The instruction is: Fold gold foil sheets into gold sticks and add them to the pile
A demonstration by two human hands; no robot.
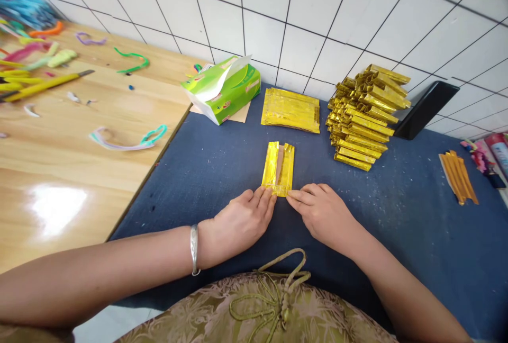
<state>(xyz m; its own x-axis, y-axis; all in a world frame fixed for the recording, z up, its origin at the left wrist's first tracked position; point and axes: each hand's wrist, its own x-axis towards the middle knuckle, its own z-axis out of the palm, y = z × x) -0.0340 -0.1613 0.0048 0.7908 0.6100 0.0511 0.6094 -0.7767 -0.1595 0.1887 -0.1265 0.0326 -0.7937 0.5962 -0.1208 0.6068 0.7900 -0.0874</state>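
Note:
A small sheet of gold foil paper (272, 165) lies on the dark blue cloth right in front of me. Its long sides are folded inward, and a strip of brown backing shows between them. My left hand (248, 216), with a silver bangle at the wrist, has its fingers closed on the sheet's lower left corner. At the lower right corner, my right hand (317, 210) presses with its fingertips together. The thumbs are mostly hidden. Behind the sheet lies a flat stack of gold foil paper (290, 110).
A pile of folded gold foil pieces (361, 118) stands at the back right, beside a black phone (427, 110) leaning on the tiled wall. A green tissue pack (230, 91) sits back left. Brownish-gold strips (458, 178) lie far right. Pipe cleaners (130, 139) litter the wooden table (119, 184).

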